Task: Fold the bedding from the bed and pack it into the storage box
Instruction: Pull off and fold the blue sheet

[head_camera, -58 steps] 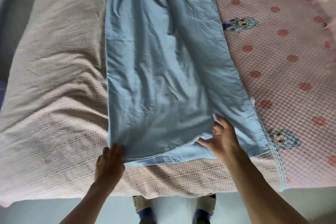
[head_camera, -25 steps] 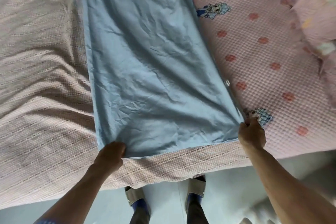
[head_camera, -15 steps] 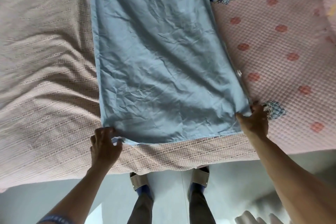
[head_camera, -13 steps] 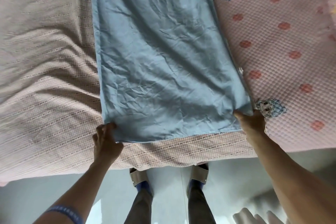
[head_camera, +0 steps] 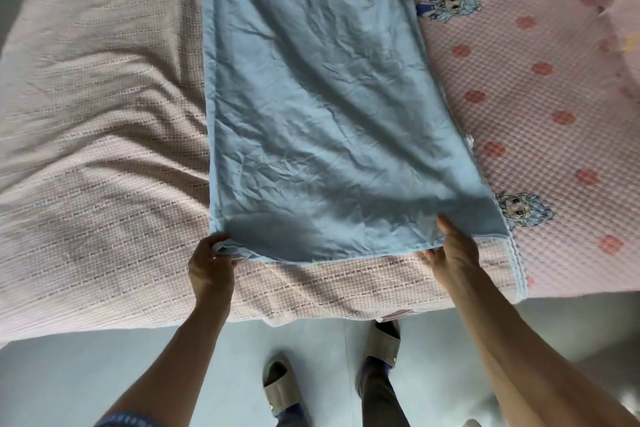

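You find no readable text, label, brand or number; pink bed cover (head_camera: 540, 107) bears only cartoon figures, red dots.

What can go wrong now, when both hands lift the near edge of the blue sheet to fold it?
1. The right hand holds the blue sheet inward of its corner, so that corner may droop and skew the fold.
2. The sheet is creased; folding now may trap wrinkles.
3. The left hand grips a bunched corner, which may slip.
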